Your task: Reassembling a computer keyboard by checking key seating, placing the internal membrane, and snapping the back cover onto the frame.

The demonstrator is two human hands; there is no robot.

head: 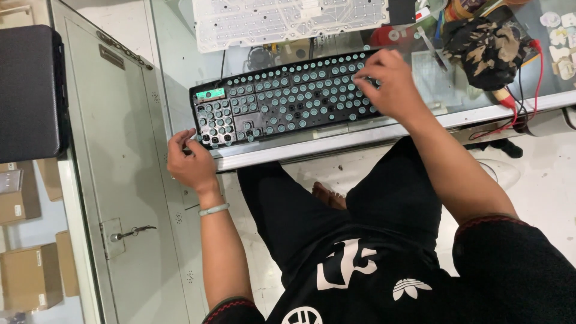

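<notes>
Keyboard, black, keycaps off so rows of round teal-topped switch stems show, lies flat on the glass desk, its long front edge just behind the desk's metal front rail. Left hand sits at the keyboard's near left corner, fingers curled around that corner, thumb side on the rail; looks like a steadying hold on the frame, not a full clench. Right hand rests on top of the keyboard's right end, fingers bent down onto the stems, pinching or pressing at one; what sits between the fingertips is hidden, so cannot tell if it holds anything. Judgement: keyboard is a light, stiff plastic slab that likely slides easily on glass, and the bare stems look small and snappable, so take it by the frame edges or corners, not the stems. Behind the keyboard lies a white dimpled keyboard sheet. Right of the keyboard: a dark patterned cloth and red wires. Left of the keyboard stands a grey metal cabinet.
</notes>
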